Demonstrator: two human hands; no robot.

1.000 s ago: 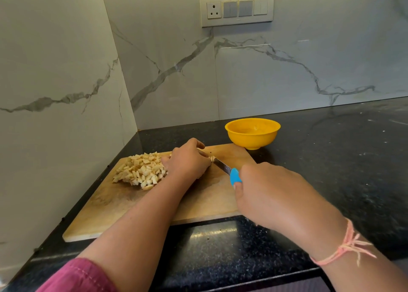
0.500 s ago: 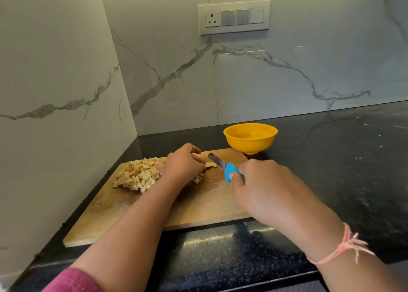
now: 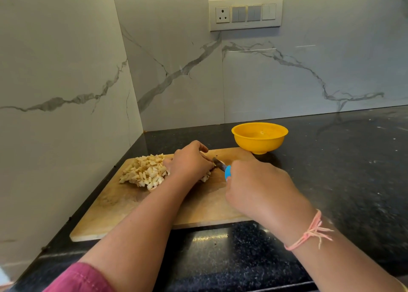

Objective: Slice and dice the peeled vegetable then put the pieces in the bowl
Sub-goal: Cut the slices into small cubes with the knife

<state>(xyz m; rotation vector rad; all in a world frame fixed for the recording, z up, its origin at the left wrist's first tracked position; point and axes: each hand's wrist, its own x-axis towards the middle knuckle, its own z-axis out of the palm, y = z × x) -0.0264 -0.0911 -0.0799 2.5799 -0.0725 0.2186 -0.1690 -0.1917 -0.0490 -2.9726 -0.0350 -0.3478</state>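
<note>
A heap of pale diced vegetable pieces (image 3: 145, 172) lies on the far left of the wooden cutting board (image 3: 123, 205). My left hand (image 3: 191, 161) is curled over the rest of the vegetable beside the heap; only a few cut bits (image 3: 205, 177) show under it. My right hand (image 3: 258, 190) grips the blue handle of a small knife (image 3: 221, 167), whose blade points toward my left fingers and is partly hidden by them. The yellow bowl (image 3: 259, 140) stands just beyond the board's far right corner and looks empty.
The board sits in the corner of a black speckled countertop (image 3: 344, 172), with marble walls at the left and behind. A switch and socket panel (image 3: 245, 13) is on the back wall. Open counter stretches to the right of the bowl.
The knife blade was lifted off the vegetable half a second ago and is now back down against my left fingers. My left hand has stayed on the vegetable.
</note>
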